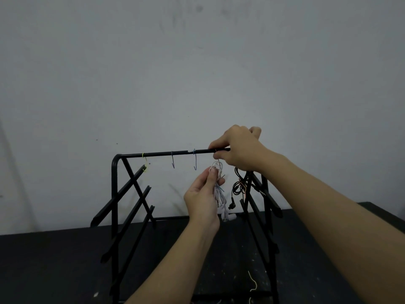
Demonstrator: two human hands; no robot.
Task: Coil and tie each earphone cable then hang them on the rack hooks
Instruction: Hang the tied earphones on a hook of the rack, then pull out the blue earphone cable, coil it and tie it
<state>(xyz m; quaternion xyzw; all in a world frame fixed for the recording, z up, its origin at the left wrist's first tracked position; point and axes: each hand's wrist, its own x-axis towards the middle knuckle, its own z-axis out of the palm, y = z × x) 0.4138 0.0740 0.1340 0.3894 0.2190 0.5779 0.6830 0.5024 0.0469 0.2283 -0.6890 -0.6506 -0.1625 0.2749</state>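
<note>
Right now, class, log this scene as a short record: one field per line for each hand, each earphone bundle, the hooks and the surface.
left hand: pinches the coiled white earphones up near the rack bar
right hand: grips the bar at a red hook, mostly hidden
black earphones: already hanging at the rack's right end
free hooks: two blue hooks and a yellow hook, nothing on them
table: dark, holds the rack
</note>
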